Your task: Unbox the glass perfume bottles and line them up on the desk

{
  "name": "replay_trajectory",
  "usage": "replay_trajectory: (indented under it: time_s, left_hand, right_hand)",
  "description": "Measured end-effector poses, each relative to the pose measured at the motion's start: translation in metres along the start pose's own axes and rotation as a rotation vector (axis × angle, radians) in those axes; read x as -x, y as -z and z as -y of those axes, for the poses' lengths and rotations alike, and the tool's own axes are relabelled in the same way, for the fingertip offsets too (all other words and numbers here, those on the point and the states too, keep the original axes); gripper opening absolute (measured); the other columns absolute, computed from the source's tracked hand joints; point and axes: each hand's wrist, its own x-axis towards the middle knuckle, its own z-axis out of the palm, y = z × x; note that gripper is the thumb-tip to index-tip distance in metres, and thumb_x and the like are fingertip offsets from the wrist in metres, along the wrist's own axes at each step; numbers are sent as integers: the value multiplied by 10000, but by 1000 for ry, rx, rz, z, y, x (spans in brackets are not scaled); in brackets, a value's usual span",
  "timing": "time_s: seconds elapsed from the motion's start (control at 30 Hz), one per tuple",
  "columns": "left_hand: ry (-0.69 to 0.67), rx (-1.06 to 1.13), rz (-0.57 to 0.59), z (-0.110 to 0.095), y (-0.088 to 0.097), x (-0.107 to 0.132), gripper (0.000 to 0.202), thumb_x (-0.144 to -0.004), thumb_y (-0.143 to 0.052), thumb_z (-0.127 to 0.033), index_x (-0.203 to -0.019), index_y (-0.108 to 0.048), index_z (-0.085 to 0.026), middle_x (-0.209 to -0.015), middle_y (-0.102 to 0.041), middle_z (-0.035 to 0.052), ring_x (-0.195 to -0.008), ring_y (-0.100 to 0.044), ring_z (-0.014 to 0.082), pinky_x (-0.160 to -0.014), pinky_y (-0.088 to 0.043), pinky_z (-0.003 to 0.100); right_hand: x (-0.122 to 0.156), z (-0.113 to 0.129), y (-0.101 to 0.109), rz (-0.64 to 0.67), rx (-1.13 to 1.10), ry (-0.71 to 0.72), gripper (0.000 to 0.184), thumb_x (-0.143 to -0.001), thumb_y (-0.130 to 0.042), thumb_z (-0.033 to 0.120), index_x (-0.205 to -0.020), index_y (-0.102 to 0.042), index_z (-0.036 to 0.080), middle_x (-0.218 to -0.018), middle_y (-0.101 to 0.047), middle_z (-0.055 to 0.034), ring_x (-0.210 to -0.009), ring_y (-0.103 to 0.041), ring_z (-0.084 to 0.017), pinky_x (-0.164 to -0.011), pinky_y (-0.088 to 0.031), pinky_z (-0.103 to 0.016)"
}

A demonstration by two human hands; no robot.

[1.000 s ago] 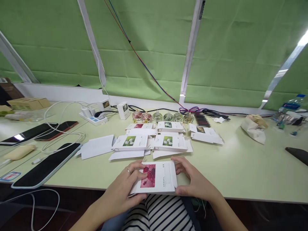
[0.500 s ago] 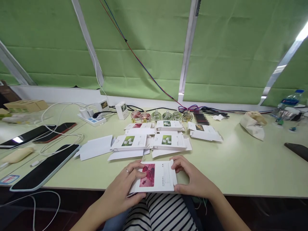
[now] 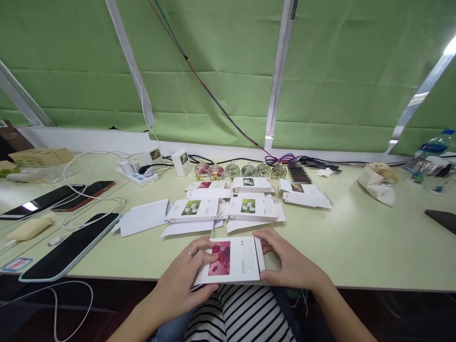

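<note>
A flat white carton printed with a red flower picture sits at the near edge of the pale green table. My left hand, a ring on one finger, grips the carton's left side with the thumb under it. My right hand pinches the carton's right edge and flap. Both hands are closed on it. Beyond it lie several more flat cartons with green flower pictures, and a row of small round glass bottles.
Phones and a tablet lie at the left among white cables, beside a power strip and two small assembled boxes. A crumpled bag and a water bottle stand at the right. Green blinds hang behind the table.
The carton has stayed in both hands at the table edge. My right fingers have shifted slightly along its right flap. The view has drifted a little.
</note>
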Motion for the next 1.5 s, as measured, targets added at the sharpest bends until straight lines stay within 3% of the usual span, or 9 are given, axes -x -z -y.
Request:
replay_trajectory:
  time_s: [0.3,0.43,0.7,0.9,1.17,1.37,1.5]
  left_hand:
    - [-12,-23,-27,-1,-1,0,334,-747,-580,-253,-1054,-450,-238,-1215,-457,80,-1109,-479,234,-863,-466,346]
    - [-22,-29,-46,0,-2,0,346,-741,-584,-251,-1057,-442,-240,-1211,-458,84,-1116,-473,237,-862,-465,349]
    - [-46,-46,-82,-1,-3,0,335,-743,-591,-281,-1045,-456,-227,-1184,-481,87,-1074,-506,231,-836,-480,335]
    - [-36,-50,-69,0,-3,0,343,-755,-587,-314,-1063,-465,-229,-1203,-471,85,-1092,-496,236,-847,-479,338]
    - [-44,-43,-82,0,-4,1,341,-757,-583,-293,-1067,-456,-227,-1200,-471,87,-1102,-488,236,-852,-480,346]
    - [-46,-43,-87,-1,-4,0,345,-752,-589,-291,-1066,-460,-228,-1198,-481,87,-1097,-496,236,-852,-482,347]
    - [-39,-37,-83,-1,-4,0,341,-752,-589,-293,-1063,-459,-238,-1197,-489,84,-1102,-494,240,-853,-480,348]
  right_hand:
    - [0,-3,-2,28,19,16,754,-675,-695,340,-1329,-335,239,-1317,-328,-83,-1129,-432,-226,-971,-392,-363]
    - [2,-4,-5,-23,-3,-4,828,-665,-713,369,-1360,-282,239,-1305,-361,-89,-1099,-460,-225,-963,-403,-372]
    - [1,1,-3,-7,-11,41,730,-635,-737,409,-1261,-406,233,-1321,-385,-78,-1149,-430,-235,-976,-384,-352]
    - [1,5,-6,-51,-65,-50,795,-620,-756,396,-1270,-332,225,-1229,-485,-80,-1069,-504,-217,-959,-397,-372]
    - [0,-2,-2,-17,-232,18,600,-729,-680,265,-1224,-346,219,-1208,-512,-90,-1081,-522,-191,-967,-407,-379]
    - [1,-4,-2,-26,-211,15,325,-738,-647,194,-1019,-484,204,-1307,-413,-84,-1100,-512,-180,-981,-407,-349]
    - [0,-3,-1,-8,-167,39,336,-748,-640,224,-1059,-515,207,-1313,-405,-82,-1120,-498,-191,-977,-407,-338]
